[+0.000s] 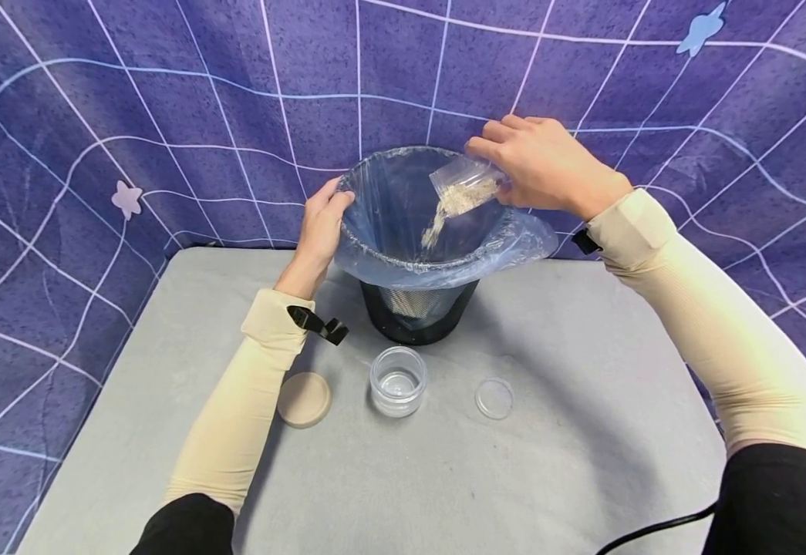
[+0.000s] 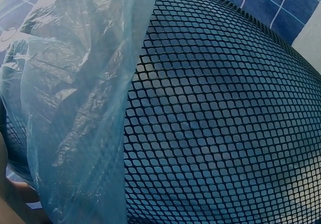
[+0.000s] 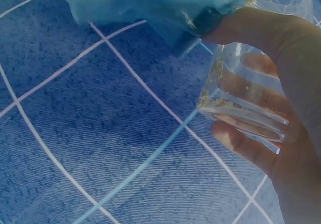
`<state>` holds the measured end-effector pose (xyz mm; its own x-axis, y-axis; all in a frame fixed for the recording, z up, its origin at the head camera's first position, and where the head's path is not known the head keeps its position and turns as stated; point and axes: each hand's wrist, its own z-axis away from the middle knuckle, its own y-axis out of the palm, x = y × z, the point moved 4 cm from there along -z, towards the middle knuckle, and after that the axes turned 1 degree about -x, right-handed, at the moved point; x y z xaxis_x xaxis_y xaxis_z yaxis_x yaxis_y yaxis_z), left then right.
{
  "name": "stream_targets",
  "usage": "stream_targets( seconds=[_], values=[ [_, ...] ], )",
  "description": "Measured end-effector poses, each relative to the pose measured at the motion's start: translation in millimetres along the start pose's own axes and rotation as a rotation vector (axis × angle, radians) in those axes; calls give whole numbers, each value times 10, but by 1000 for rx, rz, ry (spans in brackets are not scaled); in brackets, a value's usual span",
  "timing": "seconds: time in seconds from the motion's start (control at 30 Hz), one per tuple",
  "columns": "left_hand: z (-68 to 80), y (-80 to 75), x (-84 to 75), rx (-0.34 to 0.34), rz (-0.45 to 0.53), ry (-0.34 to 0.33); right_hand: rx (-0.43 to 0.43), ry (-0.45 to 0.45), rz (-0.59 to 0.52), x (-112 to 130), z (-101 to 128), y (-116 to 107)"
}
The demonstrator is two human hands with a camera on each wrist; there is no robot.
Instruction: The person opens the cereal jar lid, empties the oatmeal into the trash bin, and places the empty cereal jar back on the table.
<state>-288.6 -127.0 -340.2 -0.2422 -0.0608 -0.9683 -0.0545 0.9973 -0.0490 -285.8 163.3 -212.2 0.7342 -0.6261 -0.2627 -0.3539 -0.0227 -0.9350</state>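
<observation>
My right hand [image 1: 537, 162] grips a clear plastic jar [image 1: 450, 176], tipped over the bin's mouth. Pale flakes [image 1: 468, 196] stream from it into the blue bag lining the bin. In the right wrist view, fingers and thumb wrap the jar [image 3: 243, 96], with flakes clinging inside near its base. At the bin's left, my left hand [image 1: 319, 231] holds the rim through the bin bag [image 1: 403, 270], thumb over the edge. The black mesh wastebasket [image 1: 419, 333] stands upright; its mesh wall [image 2: 215, 103] fills much of the left wrist view. Flakes in the bin's bottom are hidden.
In front of the bin stands an open clear jar [image 1: 399, 383]. A beige round lid [image 1: 305, 399] lies to its left, a small clear disc [image 1: 494, 398] to its right. A purple patterned curtain [image 1: 236, 116] hangs behind the grey table [image 1: 409, 493]. A black cable [image 1: 659, 526] lies at front right.
</observation>
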Motion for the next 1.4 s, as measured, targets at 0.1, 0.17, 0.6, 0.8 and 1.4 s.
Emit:
stream_targets(
  seconds=[0.1, 0.17, 0.6, 0.8, 1.4],
  values=[
    [0, 3, 6, 3, 11, 2, -9, -9, 6, 4, -4, 2],
    [2, 1, 4, 4, 10, 1, -17, -18, 12, 10, -10, 4],
    [12, 4, -10, 3, 25, -14, -10, -23, 18, 11, -16, -10],
    [9, -3, -13, -4, 8, -13, 2, -43, 48, 28, -30, -7],
    [-5, 8, 8, -3, -6, -7, -9, -62, 70, 35, -25, -9]
  ],
)
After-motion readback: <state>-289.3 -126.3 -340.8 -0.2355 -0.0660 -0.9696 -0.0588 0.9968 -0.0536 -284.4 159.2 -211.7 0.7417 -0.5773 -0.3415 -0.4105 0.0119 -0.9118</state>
